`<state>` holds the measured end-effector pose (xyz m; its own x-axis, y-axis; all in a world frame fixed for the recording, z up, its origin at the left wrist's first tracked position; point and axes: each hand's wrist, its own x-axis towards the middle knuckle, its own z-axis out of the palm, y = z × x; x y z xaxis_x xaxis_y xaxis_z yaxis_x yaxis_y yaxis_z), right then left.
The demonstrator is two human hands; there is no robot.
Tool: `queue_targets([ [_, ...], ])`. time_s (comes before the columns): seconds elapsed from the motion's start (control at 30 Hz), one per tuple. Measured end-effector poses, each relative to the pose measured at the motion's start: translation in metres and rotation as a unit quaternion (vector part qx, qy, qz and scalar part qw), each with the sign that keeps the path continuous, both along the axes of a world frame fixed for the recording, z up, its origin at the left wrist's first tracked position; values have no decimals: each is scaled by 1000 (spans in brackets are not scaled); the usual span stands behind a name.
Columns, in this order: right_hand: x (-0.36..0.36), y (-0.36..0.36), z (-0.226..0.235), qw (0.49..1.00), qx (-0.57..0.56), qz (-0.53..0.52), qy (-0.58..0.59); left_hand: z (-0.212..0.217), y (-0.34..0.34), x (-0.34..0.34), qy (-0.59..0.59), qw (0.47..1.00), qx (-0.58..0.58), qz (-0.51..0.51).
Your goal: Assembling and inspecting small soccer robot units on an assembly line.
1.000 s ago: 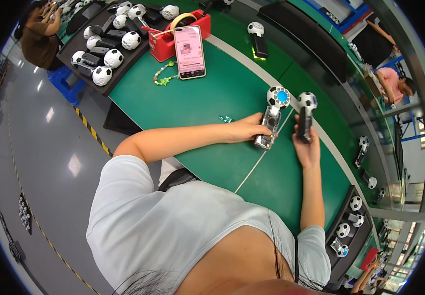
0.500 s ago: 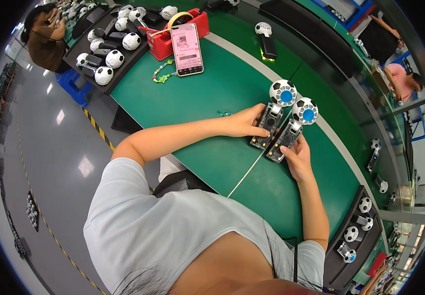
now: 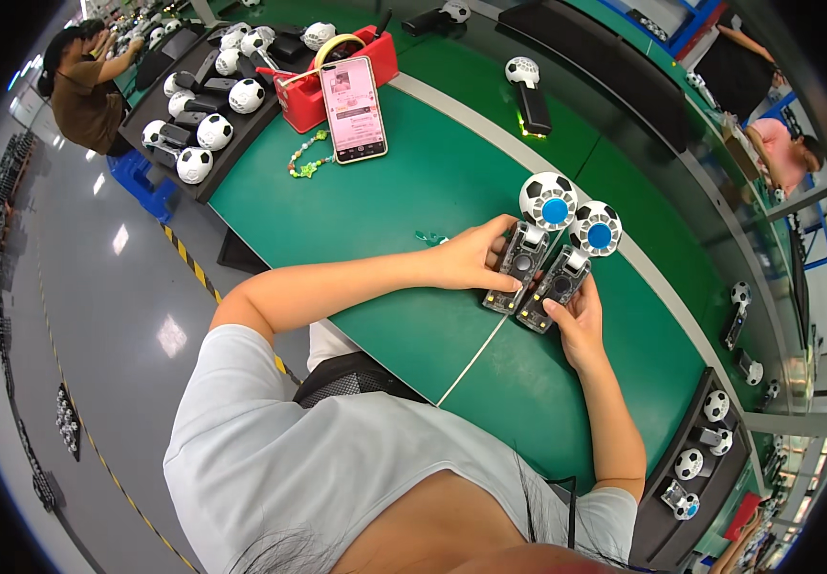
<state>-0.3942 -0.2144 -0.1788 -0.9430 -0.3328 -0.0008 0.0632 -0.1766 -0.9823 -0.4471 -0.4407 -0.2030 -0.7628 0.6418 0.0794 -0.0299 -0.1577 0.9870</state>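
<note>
My left hand (image 3: 482,254) is closed around the dark see-through handle of a handheld fan (image 3: 520,263), its thumb across the front. This fan has a black-and-white soccer-ball head with a blue disc in the middle. A matching handheld fan (image 3: 559,287) is gripped in my right hand (image 3: 581,322), thumb on the lower part of its handle. Both fans are side by side above the green table (image 3: 413,325), discs facing up toward me, the two ball heads almost touching. Small yellowish spots show at the handles' lower ends. The fingers behind the handles are mostly hidden.
A phone (image 3: 354,110) with a bead strap leans on a red tape dispenser (image 3: 303,105). Trays of soccer-ball fans stand at the far left (image 3: 205,191) and near right (image 3: 667,536). Beyond the table's pale edge lies another fan (image 3: 531,105), glowing green. Co-workers sit farther off.
The whole view has shifted slightly, so most things sit lower in the picture. Both hands keep their hold on the two fans. A co-worker at the far left has stretched an arm forward.
</note>
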Motion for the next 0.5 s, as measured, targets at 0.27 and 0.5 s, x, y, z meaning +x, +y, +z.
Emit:
queue_targets([
  [0.27,0,-3,1,1000,6,-13,16,3,-1,3,28,1000,10,8],
  [0.5,-1,0,-2,1000,10,-5,10,1,1,3,16,1000,12,22],
])
